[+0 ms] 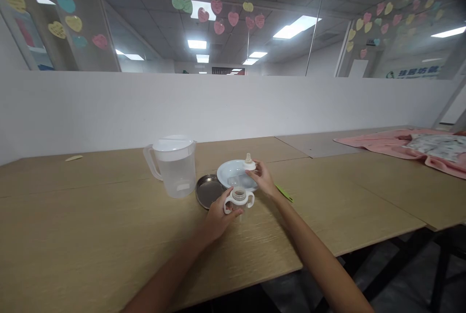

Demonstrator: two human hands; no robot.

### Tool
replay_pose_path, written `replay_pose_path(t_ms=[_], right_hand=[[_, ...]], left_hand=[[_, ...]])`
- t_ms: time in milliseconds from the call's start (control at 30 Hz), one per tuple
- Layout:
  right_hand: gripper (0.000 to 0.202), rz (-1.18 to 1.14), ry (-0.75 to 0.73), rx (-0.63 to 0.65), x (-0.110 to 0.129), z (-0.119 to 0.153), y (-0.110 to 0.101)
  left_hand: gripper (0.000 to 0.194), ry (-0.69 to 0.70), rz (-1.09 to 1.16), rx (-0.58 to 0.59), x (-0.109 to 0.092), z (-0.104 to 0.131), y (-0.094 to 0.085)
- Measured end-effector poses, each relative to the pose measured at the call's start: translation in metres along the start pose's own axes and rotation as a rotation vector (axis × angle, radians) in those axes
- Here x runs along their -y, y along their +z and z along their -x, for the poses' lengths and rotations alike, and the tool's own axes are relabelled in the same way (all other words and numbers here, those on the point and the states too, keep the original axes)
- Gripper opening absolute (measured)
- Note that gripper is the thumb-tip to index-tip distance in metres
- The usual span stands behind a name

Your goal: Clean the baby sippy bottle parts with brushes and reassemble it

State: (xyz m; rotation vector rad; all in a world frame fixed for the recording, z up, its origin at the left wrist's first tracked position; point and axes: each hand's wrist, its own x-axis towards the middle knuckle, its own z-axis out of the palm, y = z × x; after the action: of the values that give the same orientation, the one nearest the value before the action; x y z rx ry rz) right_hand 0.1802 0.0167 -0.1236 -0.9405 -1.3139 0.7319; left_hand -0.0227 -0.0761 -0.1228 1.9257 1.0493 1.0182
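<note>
My left hand (220,213) is closed around a small clear baby bottle (239,196) with a white two-handled holder. The bottle's mouth is uncovered and faces up. In my right hand (264,177), between thumb and fingers, is the bottle's nipple top (249,162), a white collar with a clear teat pointing upward. It is held apart from the bottle, over the right side of a pale blue bowl (224,170). Something clear lies in the bowl, too faint to name. Left of the bowl, partly behind my left hand, is a round metal dish (208,190).
A lidded clear plastic pitcher (178,170) stands on the table (109,225) left of the dish. A green handle (284,193) lies by my right forearm. Pink cloth (382,148) covers the table's far right. A low white wall (225,104) runs behind.
</note>
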Motion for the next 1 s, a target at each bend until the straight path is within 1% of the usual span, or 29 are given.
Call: replay_pose_path(t_ms=[100,167,367,433,567,633,767,833,933,1000], right_hand=[[0.054,0.204,-0.028,0.091,-0.001,0.003,-0.001],[0.051,0.284,-0.038,0.142,-0.001,0.004,-0.003],[0.042,0.364,-0.029,0.284,0.006,0.005,-0.008],[0.042,0.373,-0.03,0.303,0.007,0.005,-0.008],[0.046,0.413,0.004,0.272,0.007,0.005,-0.008],[0.044,0.426,0.001,0.258,0.006,0.005,-0.008],[0.039,0.492,-0.066,0.229,0.007,0.004,-0.009],[0.039,0.522,-0.098,0.189,0.01,0.004,-0.009],[0.044,0.49,-0.162,0.097,0.015,0.005,-0.007],[0.049,0.457,-0.247,0.052,0.018,0.006,-0.007]], left_hand=[[0.066,0.031,-0.007,-0.009,-0.001,0.0,-0.001],[0.067,0.022,-0.021,-0.009,-0.002,0.0,-0.001],[0.067,-0.007,-0.03,-0.022,-0.004,0.0,-0.001],[0.067,-0.004,-0.012,-0.019,-0.003,-0.001,0.0],[0.065,0.017,0.003,-0.022,-0.002,-0.001,0.0],[0.065,0.015,-0.005,-0.018,-0.001,-0.001,-0.001],[0.067,0.028,-0.033,0.002,0.0,0.0,-0.001],[0.066,0.043,-0.047,-0.001,0.0,0.0,-0.001],[0.066,0.049,-0.056,-0.014,0.001,-0.001,0.0],[0.065,0.046,-0.049,-0.015,0.001,-0.001,0.0]])
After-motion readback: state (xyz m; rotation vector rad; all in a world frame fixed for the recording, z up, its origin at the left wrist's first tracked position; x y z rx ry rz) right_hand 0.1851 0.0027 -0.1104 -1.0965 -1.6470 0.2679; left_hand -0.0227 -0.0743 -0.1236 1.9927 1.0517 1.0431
